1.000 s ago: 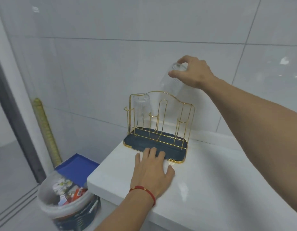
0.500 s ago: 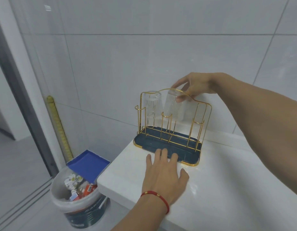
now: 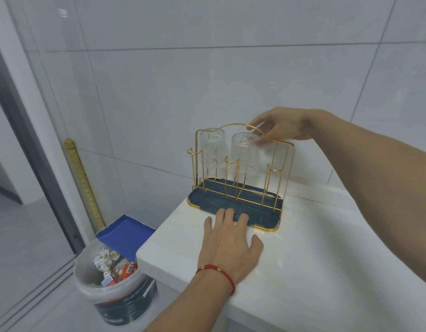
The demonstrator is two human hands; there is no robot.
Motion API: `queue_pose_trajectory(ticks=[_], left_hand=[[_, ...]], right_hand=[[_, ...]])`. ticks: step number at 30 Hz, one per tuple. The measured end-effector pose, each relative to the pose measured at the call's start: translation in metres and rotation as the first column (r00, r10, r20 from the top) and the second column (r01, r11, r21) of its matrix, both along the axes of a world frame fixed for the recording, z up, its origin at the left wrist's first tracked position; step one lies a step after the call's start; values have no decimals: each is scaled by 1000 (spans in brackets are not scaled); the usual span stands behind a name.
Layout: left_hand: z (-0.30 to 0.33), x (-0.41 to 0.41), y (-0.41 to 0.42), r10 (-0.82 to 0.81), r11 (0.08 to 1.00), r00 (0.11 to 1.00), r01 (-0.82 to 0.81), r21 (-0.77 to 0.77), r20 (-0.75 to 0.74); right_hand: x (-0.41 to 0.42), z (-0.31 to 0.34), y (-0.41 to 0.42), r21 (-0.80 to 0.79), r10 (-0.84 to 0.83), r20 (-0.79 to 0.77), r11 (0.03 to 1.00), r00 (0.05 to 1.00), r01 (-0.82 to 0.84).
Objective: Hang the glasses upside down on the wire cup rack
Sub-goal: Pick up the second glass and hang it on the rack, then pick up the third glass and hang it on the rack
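Standing against a wall of large glossy grey tiles is one white, polished tabletop [image 3: 314, 271], and one wire cup rack [image 3: 238, 178] is sitting near its far left corner. Bent from thin gold wire, the rack is rising from a dark blue oblong tray [image 3: 262, 215] with a gold rim. Beside the tabletop, on the floor, one white round bucket [image 3: 111, 293] is holding scraps of rubbish.

Two glasses are hanging on the rack, both clear, ribbed lengthwise and slightly tapered, each with its long axis upright and its mouth pointing down at the tray. The left glass [image 3: 212, 149] is hanging free at the back left post. The middle glass [image 3: 244, 152] is hanging just beside it.

The right hand [image 3: 282, 127] is reaching over the rack's arched top, its fingertips lightly pinching the upturned base of the middle glass. The left hand [image 3: 231, 243] is lying flat with fingers spread, palm on the tabletop and fingertips pressing the tray's front edge. One red cord bracelet [image 3: 216, 271] is circling that wrist.
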State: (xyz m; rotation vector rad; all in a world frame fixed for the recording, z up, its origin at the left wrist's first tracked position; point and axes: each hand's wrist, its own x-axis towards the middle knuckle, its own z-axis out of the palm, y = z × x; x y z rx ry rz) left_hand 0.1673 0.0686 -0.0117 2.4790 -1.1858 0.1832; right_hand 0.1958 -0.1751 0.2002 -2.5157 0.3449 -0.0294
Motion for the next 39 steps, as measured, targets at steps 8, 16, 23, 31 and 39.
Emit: queue_pose_trajectory(ticks=[8, 16, 23, 31, 39], left_hand=[[3, -2, 3, -28, 995, 1000, 29, -100, 4], [17, -15, 14, -120, 978, 993, 116, -171, -15], [27, -71, -16, -204, 939, 979, 189, -289, -24], [36, -215, -106, -414, 890, 903, 376, -256, -113], [18, -207, -131, -475, 844, 800, 298, -446, -365]], right_hand=[[-114, -26, 16, 230, -372, 646, 927, 667, 296], [-284, -161, 50, -37, -497, 470, 815, 729, 579], [-378, -202, 58, -118, -604, 468, 681, 645, 723], [-394, -195, 55, 387, -789, 613, 251, -44, 887], [-402, -185, -6, 460, -926, 358, 66, -117, 886]])
